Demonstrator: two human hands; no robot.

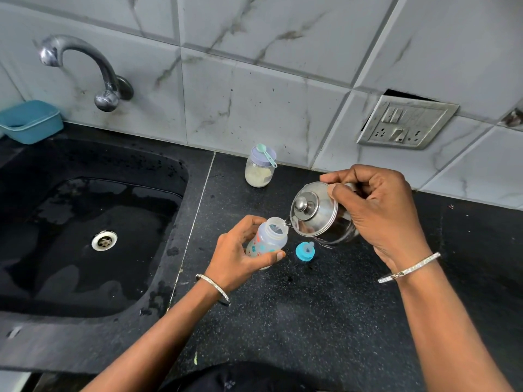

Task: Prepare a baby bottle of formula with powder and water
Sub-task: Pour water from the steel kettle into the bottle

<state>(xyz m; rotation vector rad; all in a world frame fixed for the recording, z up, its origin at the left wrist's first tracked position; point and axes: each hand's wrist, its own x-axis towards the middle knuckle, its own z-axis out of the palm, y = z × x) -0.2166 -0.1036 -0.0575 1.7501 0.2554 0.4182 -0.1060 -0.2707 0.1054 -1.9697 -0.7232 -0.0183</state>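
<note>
While left grip (pixel 237 258) holds bottle (pixel 268 239), mouth up-right, right grip (pixel 379 213) holds kettle (pixel 314 219), spout left

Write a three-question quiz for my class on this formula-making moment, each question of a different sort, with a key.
1. The left hand holds the baby bottle. What does the right hand tilt over its open mouth? A. a glass jug B. the steel kettle C. a ladle
2. True or false: the blue teat cap is screwed onto the baby bottle.
3. Fill in: the green scoop lies on the lid of the ____ jar.

Key
1. B
2. False: it lies on the counter beside the baby bottle.
3. powder
</note>
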